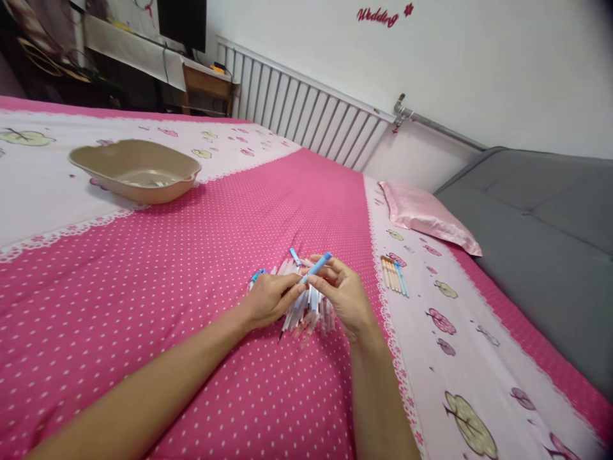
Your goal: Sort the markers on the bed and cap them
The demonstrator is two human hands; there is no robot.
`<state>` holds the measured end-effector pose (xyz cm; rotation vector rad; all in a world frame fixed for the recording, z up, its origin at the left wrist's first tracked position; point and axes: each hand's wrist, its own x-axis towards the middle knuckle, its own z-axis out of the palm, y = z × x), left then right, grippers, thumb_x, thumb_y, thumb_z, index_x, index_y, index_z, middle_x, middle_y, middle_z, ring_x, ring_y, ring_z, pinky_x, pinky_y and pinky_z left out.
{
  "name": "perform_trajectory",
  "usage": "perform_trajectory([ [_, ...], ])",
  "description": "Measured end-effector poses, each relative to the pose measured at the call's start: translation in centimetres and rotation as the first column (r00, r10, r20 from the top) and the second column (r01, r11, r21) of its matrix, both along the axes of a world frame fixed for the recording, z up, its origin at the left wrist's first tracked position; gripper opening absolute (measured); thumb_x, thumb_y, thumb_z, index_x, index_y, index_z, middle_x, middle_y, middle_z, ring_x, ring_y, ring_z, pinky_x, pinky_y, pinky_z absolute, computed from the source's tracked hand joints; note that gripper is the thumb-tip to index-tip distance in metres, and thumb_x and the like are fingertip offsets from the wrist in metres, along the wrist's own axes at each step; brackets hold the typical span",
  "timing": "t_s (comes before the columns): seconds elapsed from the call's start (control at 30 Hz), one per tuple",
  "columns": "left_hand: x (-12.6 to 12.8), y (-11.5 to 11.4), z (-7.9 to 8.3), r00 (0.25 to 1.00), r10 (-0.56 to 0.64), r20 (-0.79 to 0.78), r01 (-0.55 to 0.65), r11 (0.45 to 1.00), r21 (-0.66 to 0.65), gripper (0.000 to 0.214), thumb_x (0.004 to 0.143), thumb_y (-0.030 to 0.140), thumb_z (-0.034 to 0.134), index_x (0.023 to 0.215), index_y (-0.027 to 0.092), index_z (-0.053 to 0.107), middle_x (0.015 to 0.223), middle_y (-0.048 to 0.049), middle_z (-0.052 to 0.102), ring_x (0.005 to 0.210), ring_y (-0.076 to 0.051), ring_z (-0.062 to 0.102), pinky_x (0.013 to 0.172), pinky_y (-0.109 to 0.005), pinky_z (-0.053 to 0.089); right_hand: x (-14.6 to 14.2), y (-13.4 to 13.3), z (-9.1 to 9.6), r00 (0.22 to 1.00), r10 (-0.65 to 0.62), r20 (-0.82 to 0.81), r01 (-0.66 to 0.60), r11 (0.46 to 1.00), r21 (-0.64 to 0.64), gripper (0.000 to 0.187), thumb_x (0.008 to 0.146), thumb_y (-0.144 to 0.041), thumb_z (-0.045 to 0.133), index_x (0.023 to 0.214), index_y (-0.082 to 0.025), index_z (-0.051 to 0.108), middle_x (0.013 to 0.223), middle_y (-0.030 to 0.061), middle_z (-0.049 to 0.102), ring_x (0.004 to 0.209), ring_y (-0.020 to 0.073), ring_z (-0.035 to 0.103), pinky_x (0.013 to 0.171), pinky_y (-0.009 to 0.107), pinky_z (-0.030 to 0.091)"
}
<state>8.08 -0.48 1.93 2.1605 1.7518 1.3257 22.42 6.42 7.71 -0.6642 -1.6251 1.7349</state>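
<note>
Between my two hands is a light blue pen (319, 263), tilted with its darker blue end up and to the right. My right hand (342, 294) pinches it between thumb and fingers. My left hand (274, 298) closes its thumb and forefinger on the pen's lower end. Below them lies a loose pile of slim white, clear and pinkish pen parts (306, 313), partly hidden by my hands. A blue piece (295, 257) sticks out at the pile's far side, and another blue piece (257, 275) is beside my left hand.
Several peach and blue pens (395, 276) lie in a row to the right. A beige plastic basin (138, 191) stands at the far left on the pink dotted bedspread (201, 268). A pink pillow (426, 220) rests near the grey headboard (536, 230).
</note>
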Motion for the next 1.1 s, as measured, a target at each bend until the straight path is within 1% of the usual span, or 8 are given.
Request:
perform_trajectory([
  [0.17, 0.0, 0.1, -0.1, 1.000, 0.000, -0.024, 0.001, 0.999, 0.038, 0.043, 0.095, 0.038, 0.032, 0.076, 0.015, 0.062, 0.053, 0.0023, 0.051, 0.047, -0.009, 0.045, 0.050, -0.021, 0.029, -0.4, 0.0, -0.6, 0.996, -0.086, 0.030, 0.084, 0.994, 0.073, 0.039, 0.059, -0.028, 0.081, 0.093, -0.019, 0.064, 0.073, -0.0002, 0.068, 0.071, 0.0155, 0.064, 0.073, 0.030, 0.050],
  [0.3, 0.0, 0.1, -0.1, 1.000, -0.004, -0.009, 0.004, 0.999, 0.032, 0.040, 0.095, 0.037, 0.033, 0.082, 0.015, 0.064, 0.052, 0.0031, 0.050, 0.047, -0.009, 0.045, 0.051, -0.021, 0.029, -0.5, 0.1, -0.9, 0.990, -0.129, 0.063, 0.120, 0.984, 0.130, 0.040, 0.060, -0.030, 0.080, 0.095, -0.019, 0.064, 0.081, 0.0024, 0.068, 0.079, 0.0181, 0.064, 0.079, 0.034, 0.050],
  [0.37, -0.1, 0.1, 0.0, 1.000, -0.009, 0.008, 0.009, 1.000, 0.019, 0.040, 0.095, 0.037, 0.033, 0.088, 0.015, 0.065, 0.053, 0.0031, 0.050, 0.047, -0.009, 0.046, 0.051, -0.021, 0.030, -0.4, 0.0, -0.7, 0.992, -0.112, 0.065, 0.103, 0.987, 0.120, 0.044, 0.061, -0.032, 0.080, 0.100, -0.020, 0.064, 0.090, 0.0051, 0.069, 0.088, 0.0201, 0.064, 0.083, 0.036, 0.049],
  [0.5, -0.1, -0.1, 0.0, 0.998, -0.016, 0.053, 0.017, 1.000, -0.022, 0.041, 0.096, 0.038, 0.032, 0.089, 0.015, 0.065, 0.057, 0.0022, 0.055, 0.049, -0.009, 0.048, 0.051, -0.021, 0.031, 0.0, -0.3, 0.3, 0.999, 0.031, 0.017, -0.032, 0.999, 0.038, 0.053, 0.066, -0.034, 0.077, 0.114, -0.023, 0.059, 0.109, 0.0077, 0.068, 0.099, 0.0213, 0.063, 0.088, 0.037, 0.050],
  [0.6, 0.0, -0.2, 0.1, 0.998, -0.023, 0.060, 0.024, 0.999, -0.024, 0.040, 0.096, 0.038, 0.032, 0.092, 0.016, 0.065, 0.057, 0.0027, 0.056, 0.049, -0.009, 0.048, 0.052, -0.021, 0.031, 0.2, -0.4, 0.7, 0.997, 0.076, 0.001, -0.076, 0.997, 0.010, 0.051, 0.067, -0.032, 0.076, 0.114, -0.024, 0.060, 0.104, 0.0064, 0.070, 0.097, 0.0212, 0.065, 0.087, 0.037, 0.051],
  [0.77, 0.0, -0.2, 0.1, 0.999, -0.020, 0.034, 0.019, 1.000, 0.004, 0.037, 0.096, 0.036, 0.033, 0.091, 0.016, 0.064, 0.054, 0.0039, 0.052, 0.048, -0.009, 0.046, 0.051, -0.021, 0.030, -0.1, -0.3, 0.3, 0.999, 0.033, 0.006, -0.033, 0.999, 0.010, 0.041, 0.065, -0.031, 0.077, 0.103, -0.022, 0.064, 0.090, 0.0045, 0.072, 0.089, 0.0210, 0.067, 0.082, 0.037, 0.052],
  [0.97, 0.0, 0.0, 0.0, 1.000, -0.024, 0.004, 0.024, 0.999, 0.036, 0.039, 0.095, 0.036, 0.033, 0.073, 0.016, 0.059, 0.052, 0.0034, 0.048, 0.048, -0.009, 0.045, 0.051, -0.021, 0.029, -0.4, 0.0, -0.9, 0.996, -0.068, 0.049, 0.062, 0.992, 0.113, 0.042, 0.063, -0.033, 0.079, 0.100, -0.020, 0.066, 0.083, 0.0034, 0.070, 0.081, 0.0192, 0.066, 0.081, 0.035, 0.050],
  [1.1, 0.0, 0.0, 0.0, 0.999, -0.037, 0.020, 0.036, 0.999, 0.040, 0.037, 0.095, 0.034, 0.034, 0.075, 0.016, 0.059, 0.052, 0.0040, 0.047, 0.047, -0.008, 0.043, 0.050, -0.021, 0.028, -0.6, 0.1, -1.2, 0.992, -0.106, 0.071, 0.094, 0.984, 0.152, 0.043, 0.064, -0.035, 0.078, 0.102, -0.019, 0.064, 0.086, 0.0043, 0.069, 0.084, 0.0195, 0.065, 0.083, 0.036, 0.049],
])
